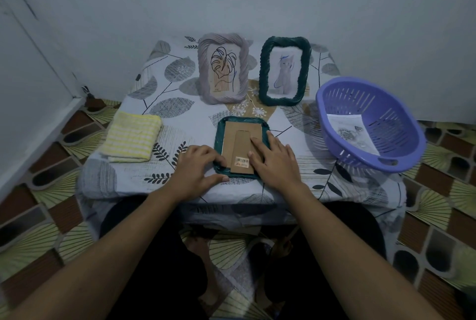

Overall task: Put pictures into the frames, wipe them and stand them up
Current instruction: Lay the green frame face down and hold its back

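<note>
A yellow cloth (131, 137) lies at the left of the surface (188, 124), and a pale frame (203, 75) and a green frame (263, 72) stand at the back. The left hand (195, 168) touches the edge of a face-down frame (219, 137) in front with bent fingers; the right hand (277, 162) lies flat on its back. The purple basket (401, 144) holds one picture (351, 129).

A leaf-print tablecloth (177, 119) covers the desk; a purple slotted basket (394, 124) sits on its right side. Fan-patterned tiles (38, 216) cover the floor.
</note>
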### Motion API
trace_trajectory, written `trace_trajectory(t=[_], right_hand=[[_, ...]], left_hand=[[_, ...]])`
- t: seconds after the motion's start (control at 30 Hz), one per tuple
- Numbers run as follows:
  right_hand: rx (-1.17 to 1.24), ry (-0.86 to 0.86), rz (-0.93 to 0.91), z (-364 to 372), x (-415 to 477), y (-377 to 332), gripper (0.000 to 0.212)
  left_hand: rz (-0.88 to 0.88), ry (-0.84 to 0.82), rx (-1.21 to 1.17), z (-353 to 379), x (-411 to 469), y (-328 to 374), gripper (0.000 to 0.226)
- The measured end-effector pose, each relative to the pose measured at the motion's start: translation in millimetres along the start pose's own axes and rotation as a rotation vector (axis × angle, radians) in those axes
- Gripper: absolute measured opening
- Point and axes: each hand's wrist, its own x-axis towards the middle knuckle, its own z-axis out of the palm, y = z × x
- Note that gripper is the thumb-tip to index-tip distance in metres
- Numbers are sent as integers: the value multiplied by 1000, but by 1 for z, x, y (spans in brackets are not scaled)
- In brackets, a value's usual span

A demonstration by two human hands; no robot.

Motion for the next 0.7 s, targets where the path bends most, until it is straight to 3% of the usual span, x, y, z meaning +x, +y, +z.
trace_trajectory(t=[0.33, 0.47, 0.53, 0.7], right_hand=[[3, 2, -2, 0, 0, 1, 54], [7, -8, -5, 0, -1, 1, 55], [9, -10, -7, -1, -1, 0, 55], [12, -7, -10, -1, -2, 0, 55]], left_hand=[[-35, -146, -92, -9, 5, -1, 34], [-128, -107, -114, -12, 16, 2, 68], [-188, -67, 1, -8, 25, 7, 88], [-272, -82, 263, 9, 42, 13, 103]])
